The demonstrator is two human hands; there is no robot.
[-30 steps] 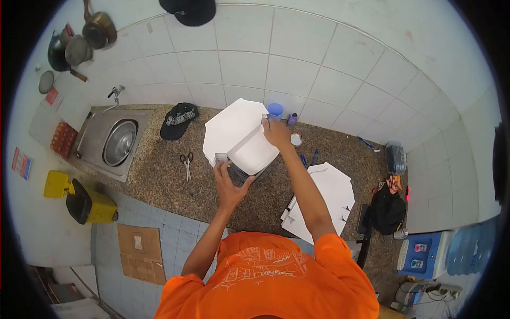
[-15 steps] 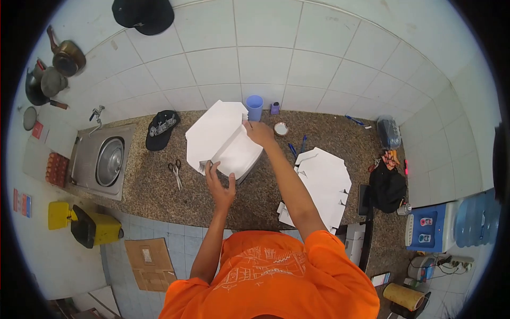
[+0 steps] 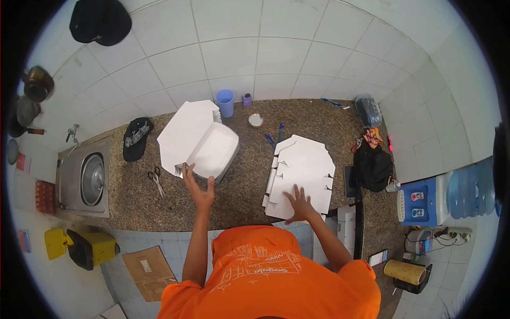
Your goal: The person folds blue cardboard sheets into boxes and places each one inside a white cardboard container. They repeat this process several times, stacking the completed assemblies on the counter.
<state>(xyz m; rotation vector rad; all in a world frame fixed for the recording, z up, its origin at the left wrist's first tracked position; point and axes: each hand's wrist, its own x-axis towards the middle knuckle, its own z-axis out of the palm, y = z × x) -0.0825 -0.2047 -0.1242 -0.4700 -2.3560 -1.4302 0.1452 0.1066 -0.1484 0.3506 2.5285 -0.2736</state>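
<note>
A white folding box (image 3: pixel 219 148) stands on the counter with its lid (image 3: pixel 180 130) laid back to the left. My left hand (image 3: pixel 201 195) is at the box's near corner, thumb and fingers apart, the fingertips against or close to the small folded flap there. To the right lies a pile of flat white die-cut cardboard blanks (image 3: pixel 305 165), with tabs and slits along the edges. My right hand (image 3: pixel 300 205) rests over the near part of this pile, fingers spread, holding nothing.
Scissors (image 3: pixel 156 183) and a black cap (image 3: pixel 137 139) lie left of the box, near the sink (image 3: pixel 74 186). Behind are a blue cup (image 3: pixel 225 103), a small purple bottle (image 3: pixel 247 100), a round lid (image 3: pixel 255 120) and blue pens (image 3: pixel 270 140). A black bag (image 3: pixel 373 169) sits at the right.
My right hand has left the box's far corner and come back to the cardboard pile. My left hand stays by the box's near corner. The view has shifted to the right.
</note>
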